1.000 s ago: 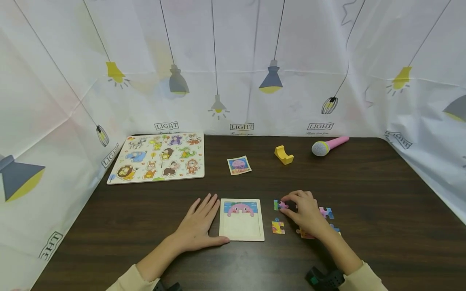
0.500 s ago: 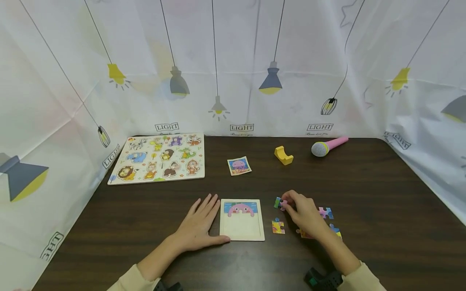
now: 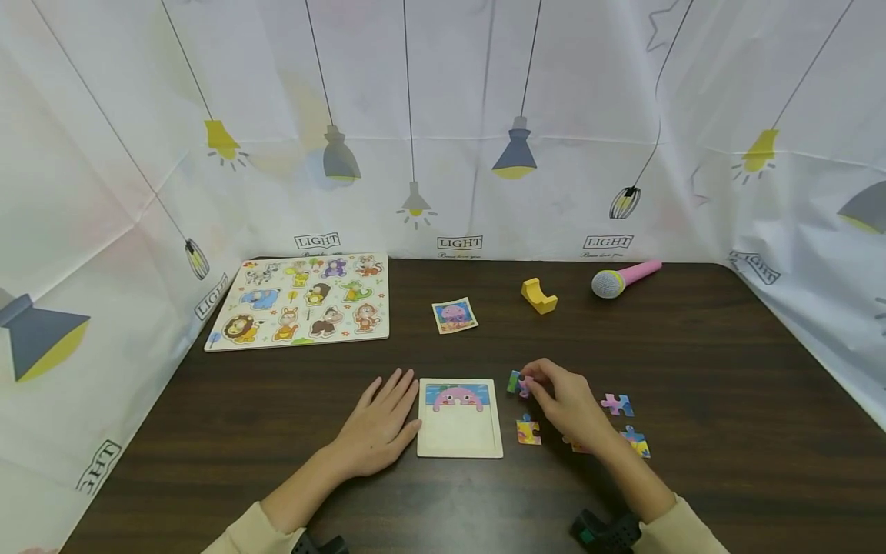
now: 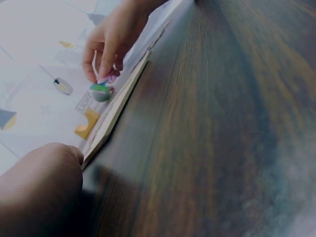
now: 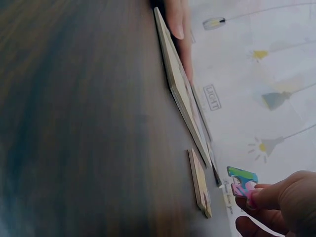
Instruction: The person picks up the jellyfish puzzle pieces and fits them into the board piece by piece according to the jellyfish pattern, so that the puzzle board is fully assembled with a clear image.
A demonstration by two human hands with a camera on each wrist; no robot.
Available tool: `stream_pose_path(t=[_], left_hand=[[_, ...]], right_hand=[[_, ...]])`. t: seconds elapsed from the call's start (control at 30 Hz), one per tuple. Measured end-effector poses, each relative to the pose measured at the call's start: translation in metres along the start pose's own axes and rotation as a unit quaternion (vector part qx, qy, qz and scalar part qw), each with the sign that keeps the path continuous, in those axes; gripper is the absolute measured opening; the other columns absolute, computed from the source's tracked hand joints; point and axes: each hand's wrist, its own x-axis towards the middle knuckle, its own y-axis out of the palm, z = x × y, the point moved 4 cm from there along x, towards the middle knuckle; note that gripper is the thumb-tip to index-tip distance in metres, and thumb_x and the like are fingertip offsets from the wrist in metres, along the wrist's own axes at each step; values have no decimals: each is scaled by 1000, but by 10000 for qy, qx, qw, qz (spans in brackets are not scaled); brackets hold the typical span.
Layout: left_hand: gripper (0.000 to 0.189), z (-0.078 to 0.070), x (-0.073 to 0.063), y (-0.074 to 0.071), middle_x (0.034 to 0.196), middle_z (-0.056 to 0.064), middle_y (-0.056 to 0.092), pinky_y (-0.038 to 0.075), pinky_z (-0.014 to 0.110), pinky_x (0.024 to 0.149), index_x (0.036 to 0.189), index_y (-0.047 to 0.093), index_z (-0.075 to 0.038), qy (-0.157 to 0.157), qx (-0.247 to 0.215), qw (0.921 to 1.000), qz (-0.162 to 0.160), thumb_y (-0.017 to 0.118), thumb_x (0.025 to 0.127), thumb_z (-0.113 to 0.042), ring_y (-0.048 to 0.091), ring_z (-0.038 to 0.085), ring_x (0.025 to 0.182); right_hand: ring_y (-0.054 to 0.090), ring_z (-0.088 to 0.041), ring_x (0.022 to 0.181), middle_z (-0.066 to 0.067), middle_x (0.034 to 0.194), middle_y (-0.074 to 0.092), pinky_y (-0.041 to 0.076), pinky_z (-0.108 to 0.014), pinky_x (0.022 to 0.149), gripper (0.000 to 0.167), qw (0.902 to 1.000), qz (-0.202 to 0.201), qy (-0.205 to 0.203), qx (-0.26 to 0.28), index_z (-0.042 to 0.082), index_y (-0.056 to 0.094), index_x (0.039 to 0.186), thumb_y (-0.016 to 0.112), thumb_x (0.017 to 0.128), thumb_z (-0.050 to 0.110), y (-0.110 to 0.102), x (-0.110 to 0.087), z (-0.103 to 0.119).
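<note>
Head view: a person's left hand (image 3: 381,427) and right hand (image 3: 571,402) are at a dark wooden table (image 3: 443,512).
Left hand: lies palm down, fingers straight and slightly spread, gripping nothing; its thumb tip meets the near side of the puzzle tray.
Right hand: thumb and fingers pinch the green-and-pink piece (image 5: 242,180), which the right wrist view shows clear of the tabletop.
Puzzle tray (image 3: 457,440): just right of the left hand, between both hands; a strip of picture with a pink face fills its far end, and bare wood shows below.
Yellow piece (image 3: 528,432): on the table between the tray and the right hand, on the wearer's side of the pinched one.
Orange piece (image 3: 580,448): mostly hidden beneath the right hand.
Pink-and-blue piece (image 3: 616,405): to the right of the right hand.
Yellow-and-blue piece (image 3: 636,442): just right of the right wrist.
Picture card (image 3: 454,315): beyond both hands, between them.
Yellow block (image 3: 539,296): beyond the right hand.
Pink microphone (image 3: 626,278): farther out, beyond the right hand and to its right.
Animal board (image 3: 298,304): beyond the left hand, to its left.
</note>
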Motion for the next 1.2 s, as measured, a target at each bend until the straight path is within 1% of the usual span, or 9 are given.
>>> stream_pose_path(t=[0.17,0.4,0.6,0.77,0.93,1.03,1.2], left_hand=[[58,0,0,-1,150,13,19,9,48,108,144,26,-2,-11,21,10000,13,32,99,-38,11,26,138],[59,0,0,0,150,13,19,9,48,108,144,26,-3,16,34,10000,-6,35,98,-38,12,26,138],[60,0,0,0,150,13,19,10,49,108,144,26,-2,37,44,10000,-33,34,98,-40,12,27,138],[63,0,0,1,151,12,16,8,48,108,145,23,-4,-13,33,10000,19,30,98,-45,10,26,139],[64,0,1,2,151,11,15,7,47,108,146,21,-5,-32,42,10000,48,27,98,-47,8,25,139],[63,0,1,2,151,11,15,8,47,108,145,22,-4,-23,68,10000,42,28,98,-45,9,25,139],[58,1,1,1,150,13,18,9,48,108,144,25,-2,-9,131,9999,-3,32,99,-38,11,26,138]], right_hand=[[53,-11,69,3,85,64,48,-25,63,14,9998,101,60,128,12,61,102,60,89,7,6,4,10],[50,-11,63,2,77,60,47,-22,56,15,9989,234,-100,402,11,60,102,61,88,6,18,9,24],[51,-10,63,2,77,61,47,-21,56,14,9972,382,-247,594,11,60,100,62,87,8,30,14,34],[50,-9,64,3,76,59,47,-20,57,13,9956,446,-424,701,10,61,100,62,87,6,37,18,44],[47,-10,61,6,71,54,43,-22,53,14,9954,529,-352,717,10,61,100,63,87,8,44,20,49],[46,-10,63,8,71,53,43,-22,55,13,9959,535,-346,648,11,62,99,64,86,9,49,21,51],[47,-10,67,8,73,55,43,-23,57,12,9948,537,-629,600,11,63,97,65,85,11,58,23,57]])
